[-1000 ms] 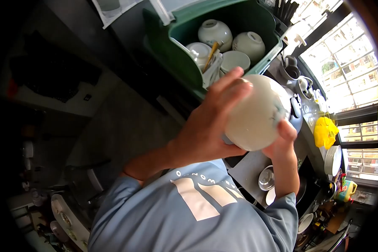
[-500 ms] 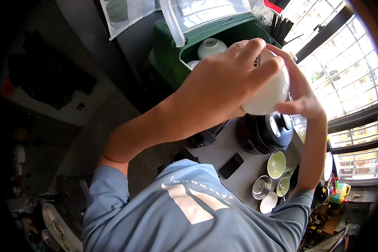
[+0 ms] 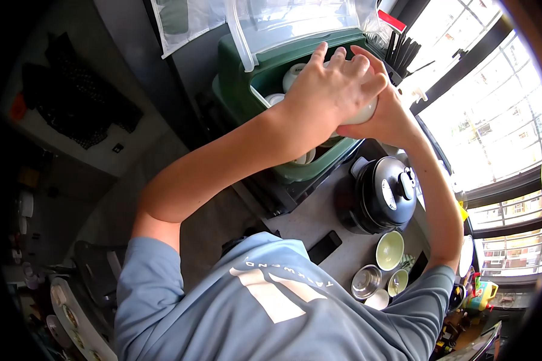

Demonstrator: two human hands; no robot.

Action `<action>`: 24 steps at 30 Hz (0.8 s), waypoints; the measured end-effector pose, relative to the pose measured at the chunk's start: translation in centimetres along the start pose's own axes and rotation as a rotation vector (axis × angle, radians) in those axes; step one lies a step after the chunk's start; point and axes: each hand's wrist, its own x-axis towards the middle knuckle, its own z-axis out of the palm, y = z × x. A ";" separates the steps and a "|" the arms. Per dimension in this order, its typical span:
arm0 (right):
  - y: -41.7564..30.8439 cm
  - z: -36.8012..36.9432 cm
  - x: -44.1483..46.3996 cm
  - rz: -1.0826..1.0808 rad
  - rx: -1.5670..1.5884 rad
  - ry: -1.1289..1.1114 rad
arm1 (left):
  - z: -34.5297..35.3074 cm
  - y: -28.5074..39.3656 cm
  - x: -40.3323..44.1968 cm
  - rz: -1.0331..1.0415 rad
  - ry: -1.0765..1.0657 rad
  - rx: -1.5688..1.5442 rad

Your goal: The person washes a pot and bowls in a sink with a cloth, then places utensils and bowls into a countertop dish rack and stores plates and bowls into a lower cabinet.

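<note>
A white bowl (image 3: 362, 113) is between my two hands, mostly hidden by them, above the green bin's opening. My left hand (image 3: 319, 96) lies over the bowl from the left, some fingers bent on it and others lifted. From the right, my right hand (image 3: 397, 117) grips the bowl's side, its thumb along the lower edge. Beneath them stands the green bin (image 3: 235, 84), its clear lid (image 3: 295, 21) raised. Inside it are several white bowls, one near the back (image 3: 292, 75) and another stack toward the front (image 3: 309, 157).
A black rice cooker (image 3: 382, 195) stands on the grey counter beside the bin. Near it lie a phone (image 3: 325, 246), a green bowl (image 3: 390, 250), a metal bowl (image 3: 366, 281) and smaller bowls. Black utensils (image 3: 405, 54) stand by the barred window.
Both hands have lowered the bowl and carried it left, from above the rice cooker to over the bin. Several left fingers have straightened away from the bowl.
</note>
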 end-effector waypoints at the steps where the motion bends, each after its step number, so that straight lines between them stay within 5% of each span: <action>1: 0.0 0.1 0.1 0.034 0.049 -0.008 | 0.2 -0.2 0.2 0.002 -0.013 -0.079; 13: 4.8 2.5 1.0 0.152 0.387 0.073 | 1.6 -0.7 0.0 0.023 -0.088 -0.104; 18: 8.0 3.2 2.3 -0.228 -0.119 0.213 | -3.0 0.8 -3.4 -0.004 -0.155 -0.349; 24: 7.6 3.8 3.8 -0.329 -0.464 0.089 | -7.6 4.8 -9.3 0.039 -0.128 -0.414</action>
